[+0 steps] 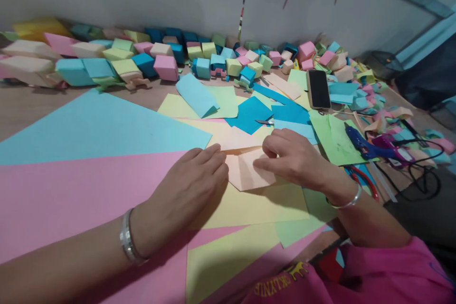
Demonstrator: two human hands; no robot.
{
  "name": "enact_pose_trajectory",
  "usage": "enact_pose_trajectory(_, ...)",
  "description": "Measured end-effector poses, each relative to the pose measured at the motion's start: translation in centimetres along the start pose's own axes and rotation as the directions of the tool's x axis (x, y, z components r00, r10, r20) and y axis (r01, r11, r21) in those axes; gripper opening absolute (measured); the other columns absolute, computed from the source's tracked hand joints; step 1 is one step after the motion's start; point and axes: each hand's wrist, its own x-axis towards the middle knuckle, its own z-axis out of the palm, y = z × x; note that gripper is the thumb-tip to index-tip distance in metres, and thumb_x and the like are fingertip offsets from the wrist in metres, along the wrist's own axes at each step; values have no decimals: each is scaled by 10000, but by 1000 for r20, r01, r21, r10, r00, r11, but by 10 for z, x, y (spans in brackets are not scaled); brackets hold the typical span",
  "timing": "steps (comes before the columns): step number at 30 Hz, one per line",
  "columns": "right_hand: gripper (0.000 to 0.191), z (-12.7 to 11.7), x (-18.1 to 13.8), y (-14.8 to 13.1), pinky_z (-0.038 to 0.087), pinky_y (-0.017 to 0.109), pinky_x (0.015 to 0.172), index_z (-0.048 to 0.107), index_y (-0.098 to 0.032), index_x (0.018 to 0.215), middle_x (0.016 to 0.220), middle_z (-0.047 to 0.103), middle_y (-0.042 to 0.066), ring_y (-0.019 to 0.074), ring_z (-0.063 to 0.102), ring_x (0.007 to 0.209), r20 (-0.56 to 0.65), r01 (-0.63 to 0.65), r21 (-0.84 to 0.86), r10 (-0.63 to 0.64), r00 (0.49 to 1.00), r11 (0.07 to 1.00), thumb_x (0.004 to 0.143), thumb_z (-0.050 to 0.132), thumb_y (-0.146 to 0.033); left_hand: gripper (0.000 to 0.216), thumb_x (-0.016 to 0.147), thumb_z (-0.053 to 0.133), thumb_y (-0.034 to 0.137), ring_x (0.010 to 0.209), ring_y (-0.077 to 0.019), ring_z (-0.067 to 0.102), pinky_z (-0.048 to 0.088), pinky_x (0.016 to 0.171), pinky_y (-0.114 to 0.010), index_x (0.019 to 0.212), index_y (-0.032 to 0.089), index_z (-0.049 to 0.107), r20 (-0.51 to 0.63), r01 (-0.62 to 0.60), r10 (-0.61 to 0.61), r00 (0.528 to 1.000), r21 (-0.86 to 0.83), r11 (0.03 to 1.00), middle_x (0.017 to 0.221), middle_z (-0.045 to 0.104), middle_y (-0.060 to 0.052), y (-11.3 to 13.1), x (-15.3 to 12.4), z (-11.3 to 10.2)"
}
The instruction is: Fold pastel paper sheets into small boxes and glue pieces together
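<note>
A peach sheet of paper (245, 171) with creases lies partly folded in the middle, over a pale yellow sheet (249, 209). My left hand (194, 175) rests flat at its left edge, fingers stretched out and close together. At the right side, my right hand (290, 156) is closed, its fingers curled and its thumb against the peach paper. The fingertips of that hand are partly hidden. Just behind the fold lies another stretch of peach paper (228, 133).
Several folded paper cubes (166, 67) line the wall. Large blue (107, 123) and pink (89, 199) sheets spread on the left. Scissors (363, 180), a blue glue gun (359, 142) with a black cord, a phone (318, 89) and paper scraps lie to the right.
</note>
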Motion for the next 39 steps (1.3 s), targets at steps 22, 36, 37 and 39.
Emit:
enact_pose_trajectory(22,197,-11,-7,3,322,321,750,656,-190,855,910,658,39,180,493,907,340,-37,179,-26,940,983,947,493,-128,287,820,412,24,944,-253,596,529,783,-405,995,112,622,194,-67,40,980,136,988,1044,649,-144,33,-23,15)
enact_pose_trajectory(36,212,0,-5,4,271,338,690,638,-181,850,862,621,70,198,445,868,285,-26,-53,40,958,998,937,465,-97,311,824,398,2,922,-304,611,539,742,-460,986,76,652,147,-54,15,989,263,963,1005,656,-184,31,-25,22)
enact_pose_trajectory(37,214,0,-4,4,275,336,693,641,-185,849,865,619,66,195,443,870,283,-12,-23,18,959,1000,937,467,-99,313,822,394,-1,919,-308,612,541,726,-458,981,75,653,149,-55,16,989,262,964,1001,655,-186,31,-26,22)
enact_pose_trajectory(39,207,1,-3,2,285,328,698,642,-189,834,864,615,56,186,440,864,297,14,53,-29,954,999,934,478,-112,325,817,388,-7,918,-316,612,542,714,-462,988,67,654,149,-68,28,988,268,961,997,654,-193,30,-27,23)
